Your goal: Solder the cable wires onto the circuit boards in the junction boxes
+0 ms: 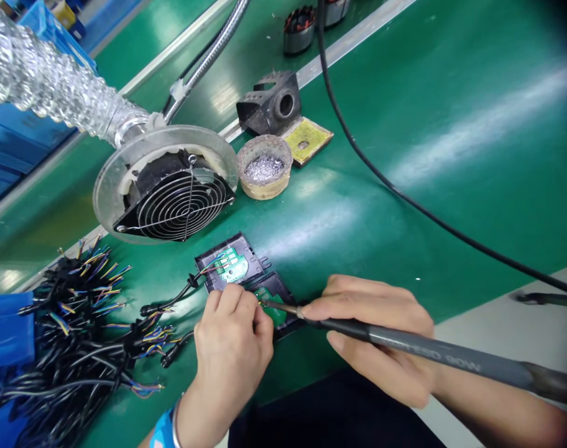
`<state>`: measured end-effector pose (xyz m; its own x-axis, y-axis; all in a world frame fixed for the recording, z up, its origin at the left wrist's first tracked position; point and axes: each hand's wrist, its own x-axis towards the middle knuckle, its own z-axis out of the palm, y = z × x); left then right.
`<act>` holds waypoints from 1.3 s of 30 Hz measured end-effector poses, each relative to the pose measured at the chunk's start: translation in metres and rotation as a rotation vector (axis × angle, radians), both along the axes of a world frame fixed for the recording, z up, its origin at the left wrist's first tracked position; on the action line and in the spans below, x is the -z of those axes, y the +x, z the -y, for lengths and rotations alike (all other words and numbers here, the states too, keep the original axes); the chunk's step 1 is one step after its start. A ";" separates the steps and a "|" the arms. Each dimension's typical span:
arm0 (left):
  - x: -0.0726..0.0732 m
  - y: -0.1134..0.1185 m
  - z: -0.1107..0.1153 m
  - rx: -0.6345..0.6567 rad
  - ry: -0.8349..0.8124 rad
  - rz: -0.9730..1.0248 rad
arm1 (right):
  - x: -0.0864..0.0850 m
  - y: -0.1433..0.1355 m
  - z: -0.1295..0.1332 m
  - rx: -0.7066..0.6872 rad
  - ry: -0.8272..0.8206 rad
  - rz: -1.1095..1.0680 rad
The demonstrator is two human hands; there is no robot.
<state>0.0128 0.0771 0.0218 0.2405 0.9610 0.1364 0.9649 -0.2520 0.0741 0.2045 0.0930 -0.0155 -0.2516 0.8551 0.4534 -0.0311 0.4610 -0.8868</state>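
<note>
My right hand (pixel 381 336) grips a soldering iron (pixel 418 348) like a pen. Its tip rests at a green circuit board (pixel 278 316) in the nearer black plastic case (pixel 278 286). My left hand (pixel 234 336) is closed over the left side of this case, its fingertips pinched close to the iron's tip. A black cable with a round connector (pixel 171 354) runs under that hand; the wire ends in the fingers are mostly hidden. Just beyond lies a second black case (pixel 250 249) with its own circuit board (pixel 234 264), which has thin coloured wires and a cable attached.
Bundled black cables (pixel 78 348) with bare coloured wire ends lie on the left by a blue bin (pixel 8 330). A round fume extractor fan (pixel 181 199) hangs above. Behind stand a solder-filled bowl (pixel 265 171), a yellow sponge (pixel 311 140) and an iron holder (pixel 274 102). A black cord (pixel 386 180) crosses the right.
</note>
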 end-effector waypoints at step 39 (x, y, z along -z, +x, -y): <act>-0.010 -0.007 0.004 0.055 -0.096 0.100 | -0.006 0.009 0.005 0.069 0.023 0.016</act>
<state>0.0059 0.0726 0.0319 0.2828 0.9566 0.0706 0.9364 -0.2913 0.1959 0.2131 0.0883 -0.0093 -0.2000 0.8601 0.4693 0.0154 0.4817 -0.8762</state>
